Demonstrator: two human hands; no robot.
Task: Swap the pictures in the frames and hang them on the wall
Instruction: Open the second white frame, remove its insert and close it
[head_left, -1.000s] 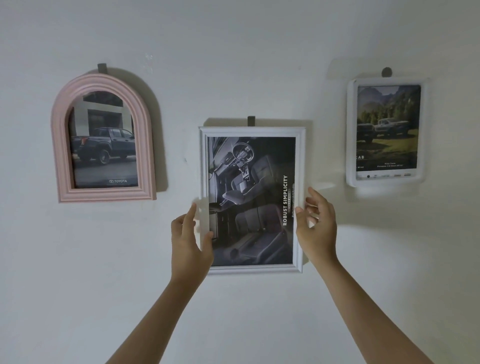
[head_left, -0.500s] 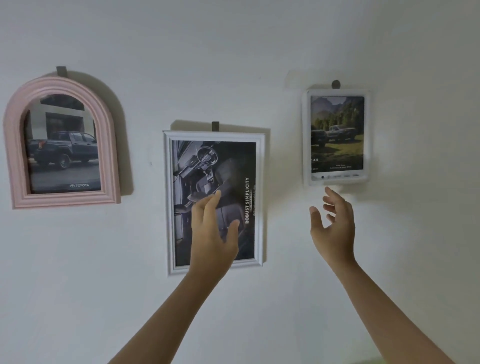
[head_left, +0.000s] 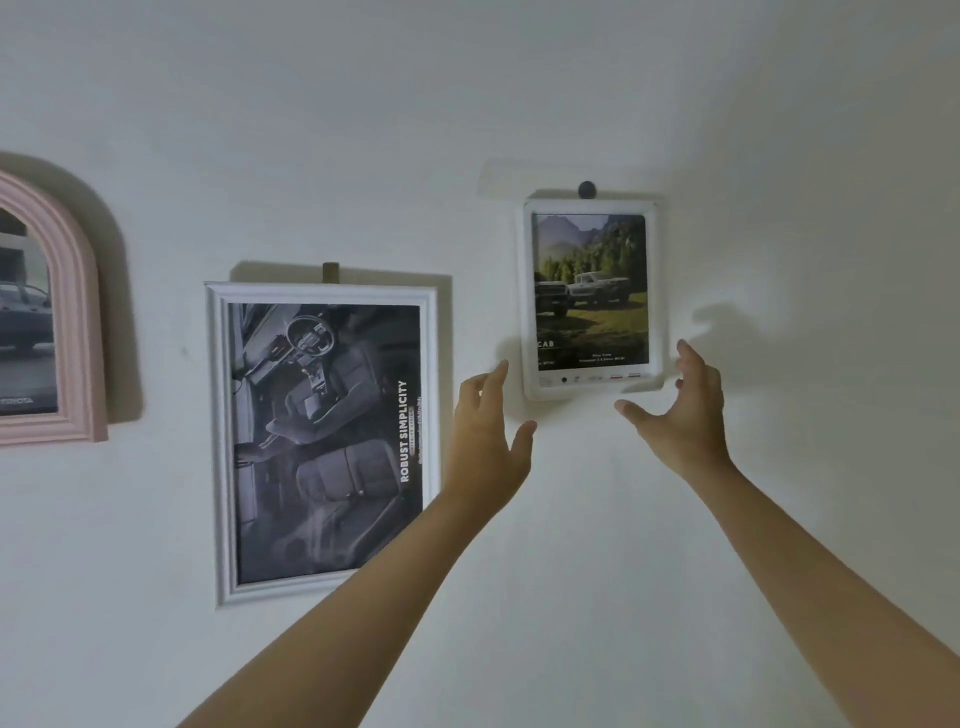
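both hands, left hand and right hand, spread and empty, flanked the small white frame at five and seven o'clock, likely to lift it.

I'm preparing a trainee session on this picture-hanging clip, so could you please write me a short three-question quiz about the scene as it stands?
1. True or false: the left hand grips the small white frame.
2. Which frame holds the car-interior picture? A) pink arched frame B) large white frame C) small white frame
3. Fill in: the right hand is open just below the small frame's lower ____ corner.

Key: 1 false, both hands are open and apart from it; 2 B; 3 right.
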